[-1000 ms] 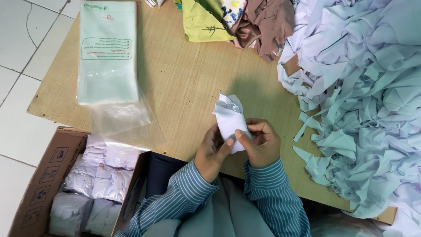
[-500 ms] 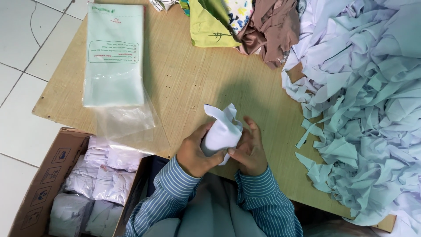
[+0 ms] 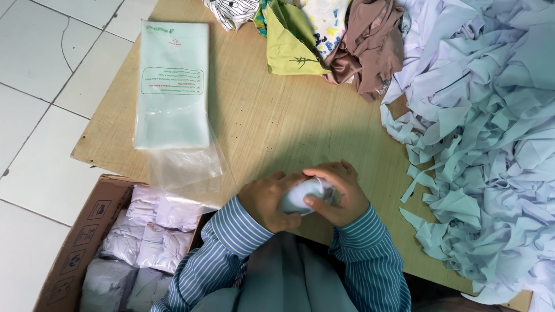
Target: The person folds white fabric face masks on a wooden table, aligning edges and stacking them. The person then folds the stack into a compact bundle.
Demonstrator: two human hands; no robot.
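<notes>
Both hands close their grip around a small wad of pale cloth (image 3: 300,196), the left hand (image 3: 269,201) cupping it from one side and the right hand (image 3: 338,193) wrapping it from the other, right thumb pressed across its front. The wad sits between the palms just above the near edge of the wooden counter (image 3: 277,121). A stack of clear plastic bags (image 3: 172,86) lies on the counter's left part, one loose bag (image 3: 185,170) trailing toward a cardboard box (image 3: 87,231) of bagged white bundles on the floor. A heap of pale blue cloth strips (image 3: 485,150) covers the counter's right side, with coloured fabric scraps (image 3: 329,34) at the far edge.
</notes>
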